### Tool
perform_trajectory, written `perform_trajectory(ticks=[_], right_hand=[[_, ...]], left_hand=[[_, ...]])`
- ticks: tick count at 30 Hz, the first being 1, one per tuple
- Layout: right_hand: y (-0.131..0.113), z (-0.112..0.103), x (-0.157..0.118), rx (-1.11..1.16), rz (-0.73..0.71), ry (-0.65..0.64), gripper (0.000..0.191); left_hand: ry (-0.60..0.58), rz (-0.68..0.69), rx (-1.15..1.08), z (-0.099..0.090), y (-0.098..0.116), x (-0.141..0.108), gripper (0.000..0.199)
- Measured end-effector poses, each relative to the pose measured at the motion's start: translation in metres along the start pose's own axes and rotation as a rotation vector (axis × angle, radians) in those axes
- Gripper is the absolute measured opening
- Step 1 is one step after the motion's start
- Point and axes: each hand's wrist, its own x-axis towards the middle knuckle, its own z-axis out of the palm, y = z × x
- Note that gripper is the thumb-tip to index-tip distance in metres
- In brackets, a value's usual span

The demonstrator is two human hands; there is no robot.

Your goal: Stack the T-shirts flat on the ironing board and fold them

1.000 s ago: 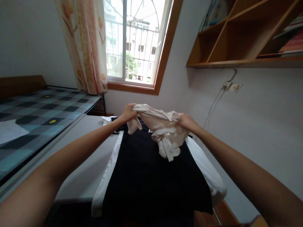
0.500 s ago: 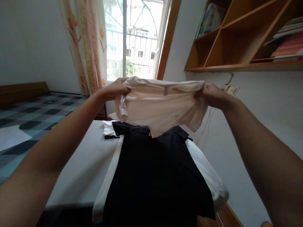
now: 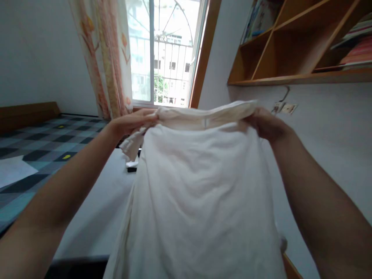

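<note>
A white T-shirt (image 3: 200,186) hangs spread out in front of me, its neckline at the top and its body reaching down past the lower edge of the view. My left hand (image 3: 135,122) is closed on its left shoulder, and a short sleeve dangles below that hand. The right shoulder is gripped by my right hand (image 3: 266,123), which is blurred by motion. Behind the shirt, most of a dark garment is hidden; only a white and black corner of clothing (image 3: 131,166) shows on the white table (image 3: 95,217).
On the left stands a bed with a checked cover (image 3: 66,133) and a sheet of paper (image 3: 16,170). A curtain (image 3: 109,58) hangs beside the barred window (image 3: 171,58). Wooden shelves (image 3: 293,50) with books are on the right wall, above a socket (image 3: 287,108).
The white shirt has swung down and unfolded toward me, now covering the dark garment. Both hands keep their hold and are slightly lower.
</note>
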Motion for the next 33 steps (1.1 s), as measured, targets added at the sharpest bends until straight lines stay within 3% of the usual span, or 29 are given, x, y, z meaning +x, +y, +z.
perform_trajectory(ticks=[1, 3, 6, 10, 13, 15, 18, 20, 22, 27, 30, 33], right_hand=[[0.022, 0.003, 0.001, -0.035, 0.099, -0.05, 0.053], [0.067, 0.011, 0.002, -0.184, 0.238, -0.12, 0.056], [0.131, 0.024, 0.001, -0.503, 0.411, -0.168, 0.042], [0.192, 0.045, 0.001, -0.789, 0.576, -0.164, 0.021], [0.209, 0.054, 0.0, -0.903, 0.57, -0.109, 0.022], [0.21, 0.056, 0.0, -1.02, 0.542, 0.011, 0.025], [0.207, 0.053, 0.002, -1.174, 0.525, 0.205, 0.03], [0.205, 0.048, 0.006, -1.16, 0.579, 0.265, 0.03], [0.206, 0.043, 0.011, -0.995, 0.636, 0.272, 0.027], [0.211, 0.035, 0.026, -0.224, 0.617, 0.421, 0.019], [0.219, 0.044, 0.043, -0.015, 0.512, 0.588, 0.019], [0.238, 0.059, 0.065, -0.065, 0.426, 0.679, 0.024]], left_hand=[[-0.079, -0.097, 0.077, 0.002, -0.025, 0.003, 0.044], [-0.093, -0.252, 0.254, 0.009, -0.077, 0.007, 0.045], [-0.132, -0.299, 0.472, 0.027, -0.146, 0.01, 0.031], [-0.143, -0.302, 0.573, 0.057, -0.199, 0.014, 0.014], [-0.107, -0.281, 0.561, 0.071, -0.211, 0.018, 0.021], [-0.105, -0.258, 0.533, 0.074, -0.212, 0.022, 0.028], [-0.109, -0.221, 0.455, 0.069, -0.207, 0.028, 0.038], [-0.068, -0.196, 0.396, 0.062, -0.199, 0.031, 0.044], [-0.046, -0.222, 0.291, 0.051, -0.187, 0.033, 0.047], [-0.085, -0.347, 0.013, 0.018, -0.166, 0.038, 0.049], [0.131, -0.313, 0.139, 0.005, -0.179, 0.054, 0.049], [0.419, -0.332, 0.473, 0.003, -0.203, 0.077, 0.041]])
